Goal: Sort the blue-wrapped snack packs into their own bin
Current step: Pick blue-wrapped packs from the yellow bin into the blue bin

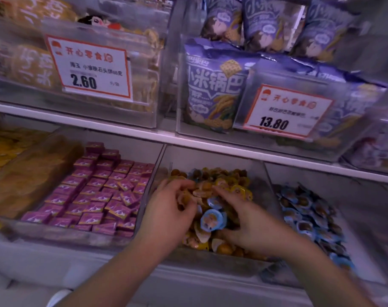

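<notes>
A: Item one, the hands?

B: Left hand [173, 204], lower centre of the frame, fingers curled down into the heap of small yellow-wrapped round snack packs [224, 180]; it seems to pinch one or two yellow packs, though blur leaves that unsure. Right hand [246, 227], just right of it, fingers spread and fairly straight, pressing on the same heap, grasping nothing I can make out.

A: Item two, the task's thing?

B: One round blue-wrapped snack pack with a cartoon face [211, 220], lying on top of the heap between the two hands, just beside the right thumb. A second blue pack [213, 201] sits just above it in the frame. Neither is held.

A: Step in hand?

B: Judged: raking through the mixed clear plastic middle bin [210, 156] to uncover strays.

A: Next move?

B: Probably a pinch on the face-printed pack, lifted over the divider to the clear right-hand bin of blue-wrapped packs [308, 216], lower right.

A: Surroundings?

B: Purple square packets [95, 193] fill the bin lower left; a white price card marked 13.80 [286, 109] hangs upper right.
</notes>
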